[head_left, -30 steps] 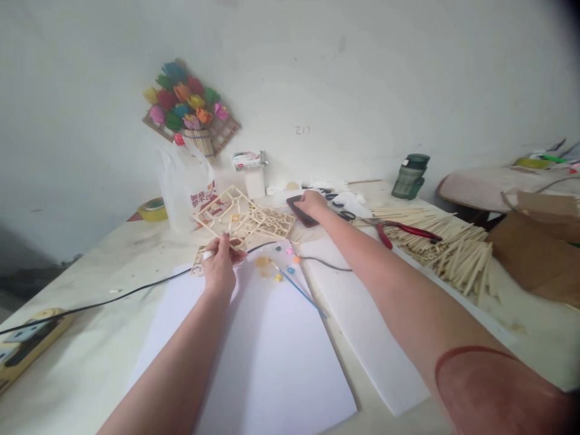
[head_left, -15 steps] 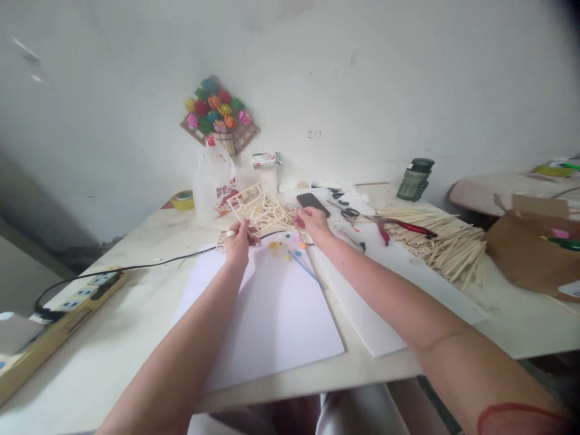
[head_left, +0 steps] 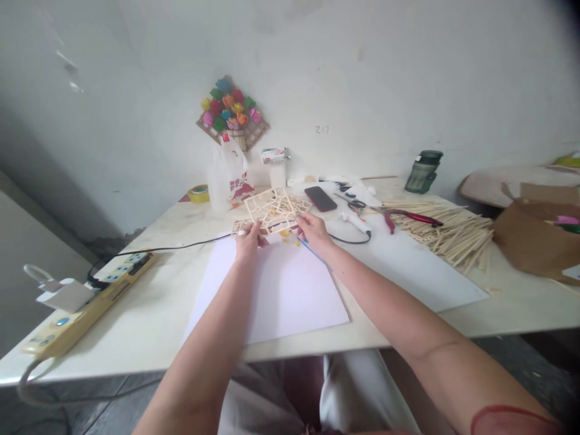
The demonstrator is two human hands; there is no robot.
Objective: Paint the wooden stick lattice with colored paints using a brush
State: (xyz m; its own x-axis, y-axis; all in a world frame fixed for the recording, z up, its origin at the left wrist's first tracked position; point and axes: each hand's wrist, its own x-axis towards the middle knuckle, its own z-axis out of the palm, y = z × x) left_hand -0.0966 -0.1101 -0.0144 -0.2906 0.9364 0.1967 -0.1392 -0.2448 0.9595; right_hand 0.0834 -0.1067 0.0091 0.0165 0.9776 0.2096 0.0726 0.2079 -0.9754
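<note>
Between my two hands is a pale wooden stick frame (head_left: 252, 208) with a lattice of short pieces, tilted up above the white sheet (head_left: 294, 296). My left hand (head_left: 250, 240) pinches its lower left edge, a ring on one finger. On the lower right corner, my right hand (head_left: 312, 231) closes its fingers. A heap of small wooden pieces (head_left: 294, 205) lies behind the frame, partly hidden by it. Near my right hand, a thin blue stick (head_left: 314, 252) and small yellow bits (head_left: 285, 233) rest on the sheet.
To the right are a white glue gun (head_left: 356, 222), a phone (head_left: 321, 199), scissors (head_left: 356, 204), red-handled pliers (head_left: 414, 217), piled wooden sticks (head_left: 453, 238), a bottle (head_left: 423, 171) and a brown bag (head_left: 530, 241). A power strip (head_left: 104, 296) with a cord stands left; a plastic bag (head_left: 222, 181) stands behind.
My right hand has come onto the frame's lower right corner, which it was apart from or near before. The view has shifted, uncovering the glue gun and more of the power strip.
</note>
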